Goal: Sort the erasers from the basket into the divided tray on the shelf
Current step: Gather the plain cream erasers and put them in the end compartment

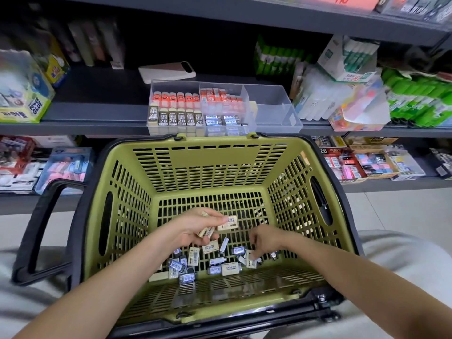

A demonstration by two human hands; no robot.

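A: Baskets on record?
B: One green basket, with two black handles.
A: Trays on the shelf?
B: One divided tray, six compartments.
A: Contents by kind?
B: Orange-faced erasers, six in a row. 2B erasers, six in a row. The red-and-white erasers and the blue-label erasers sit too crowded to count.
A: Loose erasers in the basket?
B: Roughly twenty, heaped; exact figure unclear.
A: Held stock?
B: Left grip: at least two beige erasers.
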